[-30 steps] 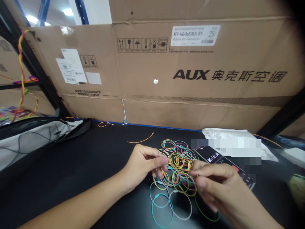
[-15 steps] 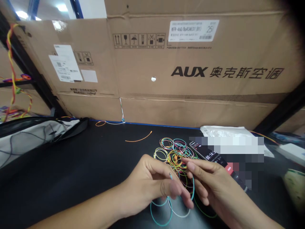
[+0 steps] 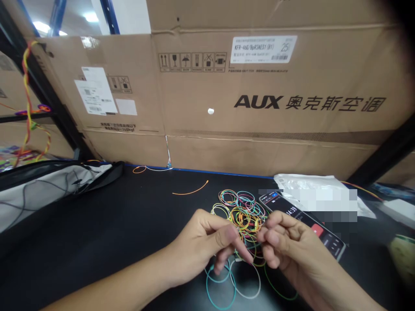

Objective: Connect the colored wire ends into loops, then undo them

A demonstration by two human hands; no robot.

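Observation:
My left hand point(image 3: 207, 244) is closed, thumb pressed to the index finger, above the near side of a pile of thin coloured wire loops point(image 3: 244, 219). Whatever it pinches is too small or hidden to make out. Just to the right, my right hand point(image 3: 285, 244) has its thumb and fingertips together, the tips facing the left hand. I cannot make out what lies between them. Below the left hand lie a teal loop point(image 3: 221, 308) and a white loop point(image 3: 249, 298). Part of a green loop point(image 3: 275, 288) shows beside the right hand.
A phone point(image 3: 339, 250) showing a timer lies behind my right hand, near a white plastic packet point(image 3: 308, 181). An orange strand point(image 3: 191, 192) rests on the black table point(image 3: 129, 224). A cardboard panel point(image 3: 194, 151) stands along the back; a grey-and-black bag point(image 3: 90, 175) lies left.
The teal strand that spanned between my hands no longer shows there. My right hand's fingers have curled closer together, and the view has shifted slightly.

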